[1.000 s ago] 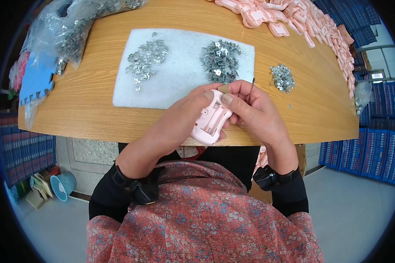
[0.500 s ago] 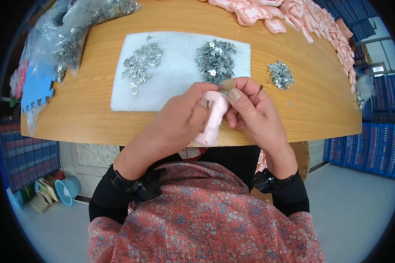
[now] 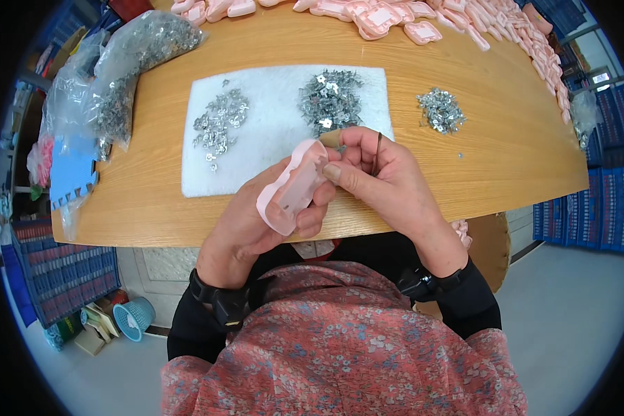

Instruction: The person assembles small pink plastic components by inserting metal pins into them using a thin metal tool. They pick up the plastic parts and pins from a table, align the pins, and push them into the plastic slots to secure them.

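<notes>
At the desk's (image 3: 506,166) far left, clear plastic bags (image 3: 69,114) bulge with small metal pieces (image 3: 114,114), the film crumpled around them, beside a blue foam mat (image 3: 73,173) with a toothed edge. More of these pieces lie in two piles on a white foam sheet (image 3: 274,90), the left pile (image 3: 220,119) looser, the right one (image 3: 330,100) denser and darker. A third heap (image 3: 441,109) sits on bare wood to the right. Pink plastic parts (image 3: 381,19) crowd along the far edge. On the floor at left, a turquoise basket (image 3: 145,312) holds something white (too small to make out), near stacked blue racks (image 3: 66,277).

The pink casing (image 3: 284,197) is held above the near edge of the desk, tilted, its hollow side showing. The left hand (image 3: 239,222) has it in a closed grip, palm behind and fingers bent round its right side. The right hand (image 3: 385,177) comes in from the right, thumb and forefinger nearly together at the casing's upper end; its curled fingers keep a slender dark tool (image 3: 378,152). Whether those fingertips also pinch a small piece, I cannot tell. Both wrists bend inward, each wearing a black strap (image 3: 230,305).
</notes>
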`<action>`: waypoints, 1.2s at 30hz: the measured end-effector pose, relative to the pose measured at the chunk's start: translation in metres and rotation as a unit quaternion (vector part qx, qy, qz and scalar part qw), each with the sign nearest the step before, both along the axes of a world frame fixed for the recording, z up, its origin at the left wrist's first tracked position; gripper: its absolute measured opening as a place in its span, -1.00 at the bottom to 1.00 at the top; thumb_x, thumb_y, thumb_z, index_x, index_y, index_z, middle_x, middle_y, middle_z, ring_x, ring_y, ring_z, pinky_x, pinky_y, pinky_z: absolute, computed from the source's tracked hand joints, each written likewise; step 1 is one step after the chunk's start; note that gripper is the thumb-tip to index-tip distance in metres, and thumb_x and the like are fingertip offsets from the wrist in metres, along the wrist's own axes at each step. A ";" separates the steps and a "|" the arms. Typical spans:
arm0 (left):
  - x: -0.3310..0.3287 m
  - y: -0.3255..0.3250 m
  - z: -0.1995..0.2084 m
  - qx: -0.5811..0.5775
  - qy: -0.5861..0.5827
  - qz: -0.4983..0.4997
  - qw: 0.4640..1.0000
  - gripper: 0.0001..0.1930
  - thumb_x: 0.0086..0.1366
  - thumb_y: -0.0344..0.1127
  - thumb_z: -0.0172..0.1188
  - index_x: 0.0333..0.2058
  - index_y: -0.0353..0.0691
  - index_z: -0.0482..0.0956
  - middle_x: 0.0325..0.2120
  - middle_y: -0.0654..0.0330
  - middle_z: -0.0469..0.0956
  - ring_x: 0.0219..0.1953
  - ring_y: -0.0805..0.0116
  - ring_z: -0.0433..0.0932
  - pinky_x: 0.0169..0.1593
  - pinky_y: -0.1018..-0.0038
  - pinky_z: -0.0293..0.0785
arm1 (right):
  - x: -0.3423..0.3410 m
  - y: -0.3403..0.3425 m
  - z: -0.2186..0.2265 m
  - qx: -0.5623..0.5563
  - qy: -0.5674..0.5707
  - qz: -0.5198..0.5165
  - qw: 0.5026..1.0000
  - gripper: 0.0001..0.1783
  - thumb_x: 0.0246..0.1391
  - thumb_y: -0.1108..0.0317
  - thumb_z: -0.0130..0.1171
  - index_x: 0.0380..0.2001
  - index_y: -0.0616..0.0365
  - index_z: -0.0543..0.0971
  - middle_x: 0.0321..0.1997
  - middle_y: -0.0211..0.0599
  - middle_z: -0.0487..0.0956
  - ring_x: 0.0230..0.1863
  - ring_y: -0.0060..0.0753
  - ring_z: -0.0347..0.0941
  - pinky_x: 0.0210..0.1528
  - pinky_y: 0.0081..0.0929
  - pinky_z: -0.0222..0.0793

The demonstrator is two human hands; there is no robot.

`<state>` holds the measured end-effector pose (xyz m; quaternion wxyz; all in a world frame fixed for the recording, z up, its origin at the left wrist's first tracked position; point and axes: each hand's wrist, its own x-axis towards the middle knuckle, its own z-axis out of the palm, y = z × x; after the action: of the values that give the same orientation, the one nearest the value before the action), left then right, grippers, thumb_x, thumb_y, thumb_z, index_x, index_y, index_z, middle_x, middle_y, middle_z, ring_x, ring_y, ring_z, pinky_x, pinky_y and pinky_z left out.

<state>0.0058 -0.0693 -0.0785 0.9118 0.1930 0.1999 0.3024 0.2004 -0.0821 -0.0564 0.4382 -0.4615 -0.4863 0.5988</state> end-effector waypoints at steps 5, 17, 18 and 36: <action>0.002 -0.001 0.000 -0.004 0.000 0.003 1.000 -0.49 0.42 0.07 -0.02 0.17 -0.14 0.34 -0.38 0.18 0.42 -0.64 0.49 0.31 -0.57 0.59 0.24 | 0.000 -0.001 0.001 0.003 -0.007 -0.026 1.000 -0.68 0.16 0.39 0.30 -0.06 0.24 0.49 -0.45 -0.64 0.42 -0.42 -0.85 0.29 -0.33 -0.79 0.27; 0.001 -0.001 0.000 -0.001 -0.039 -0.034 0.999 -0.56 0.45 -0.03 -0.06 0.16 -0.15 0.33 -0.39 0.25 0.36 -0.59 0.54 0.25 -0.53 0.59 0.14 | 0.004 0.005 -0.003 -0.046 0.029 0.030 0.998 -0.75 0.17 0.37 0.29 -0.15 0.24 0.52 -0.39 -0.64 0.49 -0.37 -0.87 0.34 -0.25 -0.81 0.32; 0.000 -0.002 -0.001 -0.005 -0.038 -0.034 0.999 -0.56 0.45 -0.03 -0.06 0.16 -0.15 0.33 -0.39 0.25 0.36 -0.59 0.54 0.25 -0.53 0.59 0.14 | 0.004 0.006 -0.003 -0.055 0.020 0.028 0.998 -0.75 0.17 0.37 0.30 -0.16 0.24 0.52 -0.39 -0.64 0.49 -0.37 -0.87 0.33 -0.25 -0.81 0.33; -0.012 -0.003 -0.009 -0.017 -0.095 -0.029 0.995 -0.55 0.45 -0.08 -0.07 0.18 -0.21 0.32 -0.36 0.14 0.45 -0.65 0.48 0.24 -0.57 0.56 0.13 | 0.002 0.007 0.009 -0.069 0.011 0.006 0.998 -0.74 0.13 0.38 0.33 -0.15 0.24 0.56 -0.32 -0.56 0.55 -0.33 -0.81 0.38 -0.24 -0.75 0.36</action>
<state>-0.0060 -0.0720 -0.0873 0.9384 0.1534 0.1114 0.2889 0.2029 -0.0746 -0.0471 0.4067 -0.4809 -0.4418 0.6388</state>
